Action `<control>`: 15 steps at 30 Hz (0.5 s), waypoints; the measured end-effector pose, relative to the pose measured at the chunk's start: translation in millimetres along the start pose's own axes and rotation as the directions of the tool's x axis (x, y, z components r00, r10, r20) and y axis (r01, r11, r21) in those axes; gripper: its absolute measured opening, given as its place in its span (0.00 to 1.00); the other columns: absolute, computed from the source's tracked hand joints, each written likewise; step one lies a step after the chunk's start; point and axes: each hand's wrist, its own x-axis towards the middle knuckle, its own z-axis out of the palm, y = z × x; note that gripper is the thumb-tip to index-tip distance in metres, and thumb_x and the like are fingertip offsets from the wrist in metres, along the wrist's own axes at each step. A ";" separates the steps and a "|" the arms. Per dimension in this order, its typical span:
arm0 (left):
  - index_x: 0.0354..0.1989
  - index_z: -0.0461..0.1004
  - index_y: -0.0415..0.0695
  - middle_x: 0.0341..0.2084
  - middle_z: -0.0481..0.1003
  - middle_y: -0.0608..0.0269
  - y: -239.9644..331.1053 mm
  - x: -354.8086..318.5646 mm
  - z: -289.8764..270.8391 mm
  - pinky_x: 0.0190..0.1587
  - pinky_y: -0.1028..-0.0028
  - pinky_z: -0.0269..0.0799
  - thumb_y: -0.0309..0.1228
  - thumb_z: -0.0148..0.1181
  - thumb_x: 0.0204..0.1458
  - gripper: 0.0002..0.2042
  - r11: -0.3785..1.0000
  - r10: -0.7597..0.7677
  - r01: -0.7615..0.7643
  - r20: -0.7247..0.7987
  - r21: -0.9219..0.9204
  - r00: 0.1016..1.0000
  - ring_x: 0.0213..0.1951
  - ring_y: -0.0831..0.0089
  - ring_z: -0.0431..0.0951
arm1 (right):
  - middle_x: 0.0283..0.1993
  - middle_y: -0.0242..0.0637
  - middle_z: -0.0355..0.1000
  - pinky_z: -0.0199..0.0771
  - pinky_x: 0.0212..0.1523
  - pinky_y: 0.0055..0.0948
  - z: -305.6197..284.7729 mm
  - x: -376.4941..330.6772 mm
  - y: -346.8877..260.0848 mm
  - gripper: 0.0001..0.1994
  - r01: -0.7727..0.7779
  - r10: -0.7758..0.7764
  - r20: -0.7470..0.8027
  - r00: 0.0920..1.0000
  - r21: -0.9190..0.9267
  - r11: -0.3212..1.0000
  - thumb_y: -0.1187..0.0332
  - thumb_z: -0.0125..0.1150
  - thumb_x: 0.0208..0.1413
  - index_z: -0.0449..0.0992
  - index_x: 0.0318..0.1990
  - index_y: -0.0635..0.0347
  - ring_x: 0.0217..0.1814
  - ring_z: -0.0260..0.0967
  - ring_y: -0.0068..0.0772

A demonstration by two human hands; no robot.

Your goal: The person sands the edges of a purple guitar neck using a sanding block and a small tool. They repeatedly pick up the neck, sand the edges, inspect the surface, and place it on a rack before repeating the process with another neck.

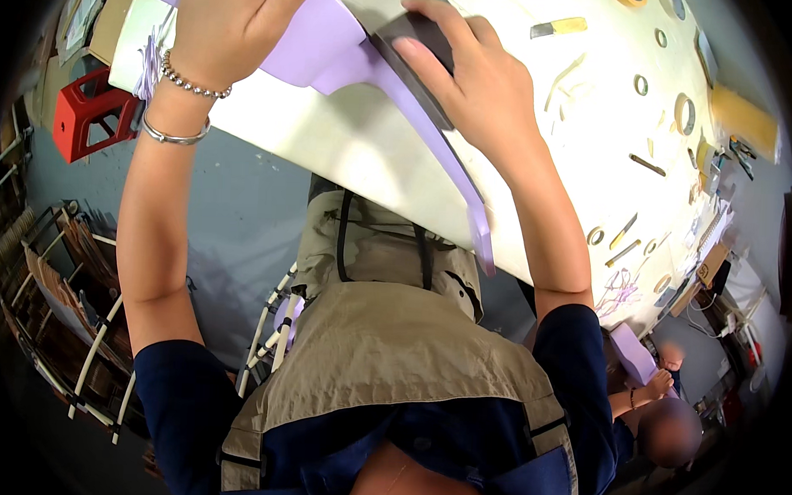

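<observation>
A pale purple foam piece (320, 48) lies on the white table, broad at the upper left and narrowing to a thin curved strip that reaches past the table's near edge. My right hand (485, 80) grips a dark grey block (414, 40), which looks like a sanding block, with thumb and fingers over it. The block lies along the right edge of the foam, touching it. My left hand (233, 28) rests over the broad part of the foam; its fingers run out of the picture at the top, so their grip is hidden.
On the white table (502, 221) lie a yellow-handled knife (559, 27), several tape rolls (685, 114) and purple scraps (619, 290). A red stool (94, 115) stands left, above a rack (71, 310). At lower right another person (656, 414) handles a purple block (634, 354).
</observation>
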 end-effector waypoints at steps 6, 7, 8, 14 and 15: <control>0.26 0.75 0.38 0.23 0.74 0.57 9.4 4.9 -0.8 0.39 0.65 0.64 0.37 0.46 0.58 0.16 0.996 -0.046 0.046 -0.003 -0.082 0.999 0.28 0.58 0.71 | 0.31 0.43 0.69 0.71 0.26 0.33 1.8 -3.0 3.3 0.22 0.000 0.000 -0.015 1.000 0.026 1.000 0.42 0.51 0.54 0.71 0.51 0.40 0.25 0.71 0.41; 0.27 0.75 0.38 0.23 0.74 0.58 9.5 5.8 -1.6 0.39 0.65 0.64 0.37 0.46 0.58 0.16 0.998 -0.044 0.045 0.011 -0.055 0.999 0.28 0.58 0.71 | 0.31 0.43 0.69 0.71 0.26 0.33 0.1 -1.5 4.2 0.22 -0.005 0.005 -0.008 1.000 0.020 1.000 0.42 0.51 0.54 0.71 0.51 0.40 0.25 0.71 0.41; 0.27 0.75 0.38 0.22 0.74 0.58 8.9 7.0 -4.3 0.39 0.66 0.64 0.36 0.46 0.58 0.16 0.999 -0.041 0.041 0.026 -0.028 0.999 0.28 0.59 0.71 | 0.31 0.43 0.69 0.71 0.27 0.33 -1.9 2.2 2.6 0.22 -0.009 0.009 0.008 1.000 0.029 1.000 0.42 0.50 0.54 0.71 0.51 0.40 0.25 0.71 0.42; 0.28 0.74 0.37 0.22 0.73 0.58 -13.7 -15.0 22.6 0.40 0.69 0.63 0.33 0.41 0.60 0.17 0.952 -0.170 0.131 -0.123 -0.277 0.978 0.27 0.63 0.72 | 0.34 0.41 0.68 0.70 0.29 0.32 -16.8 -52.4 20.9 0.22 -0.074 0.071 0.158 0.985 0.011 0.997 0.42 0.49 0.54 0.70 0.52 0.37 0.29 0.70 0.39; 0.29 0.74 0.37 0.21 0.73 0.58 -29.2 -25.7 39.7 0.40 0.69 0.63 0.34 0.41 0.60 0.17 0.875 -0.305 0.212 -0.155 -0.434 0.940 0.27 0.63 0.72 | 0.35 0.40 0.68 0.70 0.29 0.31 -23.0 -75.7 31.9 0.22 -0.102 0.104 0.203 0.974 -0.019 0.995 0.42 0.49 0.55 0.70 0.53 0.36 0.29 0.69 0.39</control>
